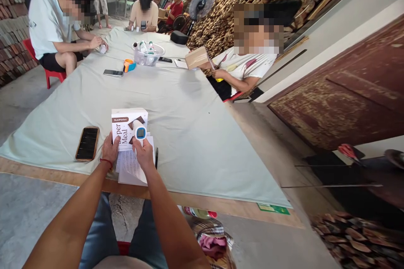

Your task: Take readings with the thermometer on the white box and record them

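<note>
A white box [124,114] printed "Meal" stands tilted up in front of me, with my left hand [110,149] closed around its lower left edge. In my right hand [144,153] is a white handheld infrared thermometer [138,128] with a blue-rimmed display facing me. The thermometer is held against or just before the box's right side; I cannot tell whether they touch. Beneath both hands lie written paper sheets [134,172]. A dark pen [157,157] rests right of the papers. Left of my left hand, a phone [87,143] in an orange-brown case lies on the cloth.
A pale cloth covers the long table [189,151]. Farther along are a dark phone [112,73], an orange-and-blue device [128,65] and a clear basin [148,55] with bottles. Several people sit around the table; one at right holds a cardboard box [197,58]. A fan [202,2] stands behind.
</note>
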`<state>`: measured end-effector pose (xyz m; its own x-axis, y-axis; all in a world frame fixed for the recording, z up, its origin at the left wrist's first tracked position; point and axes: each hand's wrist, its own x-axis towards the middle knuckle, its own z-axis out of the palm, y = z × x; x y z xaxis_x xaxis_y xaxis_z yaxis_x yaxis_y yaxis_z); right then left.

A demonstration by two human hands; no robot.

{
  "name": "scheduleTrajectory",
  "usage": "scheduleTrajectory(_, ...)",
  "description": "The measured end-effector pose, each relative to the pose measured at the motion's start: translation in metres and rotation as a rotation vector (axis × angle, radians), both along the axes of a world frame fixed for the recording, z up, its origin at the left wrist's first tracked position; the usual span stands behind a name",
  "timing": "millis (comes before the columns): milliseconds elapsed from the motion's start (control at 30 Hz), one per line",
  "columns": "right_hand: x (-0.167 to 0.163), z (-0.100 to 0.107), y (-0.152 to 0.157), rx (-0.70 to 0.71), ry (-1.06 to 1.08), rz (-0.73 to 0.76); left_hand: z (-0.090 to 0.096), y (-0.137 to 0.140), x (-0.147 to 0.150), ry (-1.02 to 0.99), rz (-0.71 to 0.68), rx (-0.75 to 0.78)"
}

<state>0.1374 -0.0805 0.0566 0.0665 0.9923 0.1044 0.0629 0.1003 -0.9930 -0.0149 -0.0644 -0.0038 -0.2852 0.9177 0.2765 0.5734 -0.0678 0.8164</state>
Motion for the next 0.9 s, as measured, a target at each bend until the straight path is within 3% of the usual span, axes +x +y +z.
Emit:
scheduleTrajectory(433, 0.005, 0.010, -0.011, -0.045, 0.094, 0.053, -0.006, 0.000, -0.003, 0.045, -0.002, -0.001)
scheduleTrajectory(567, 0.026, 0.013, -0.024, -0.043, 0.084, 0.056, -0.005, 0.000, -0.004, 0.042, -0.007, 0.007)
scheduleTrajectory(900, 0.090, 0.006, -0.064, -0.018, -0.034, -0.098, -0.004, 0.004, -0.008, 0.060, -0.008, 0.049)
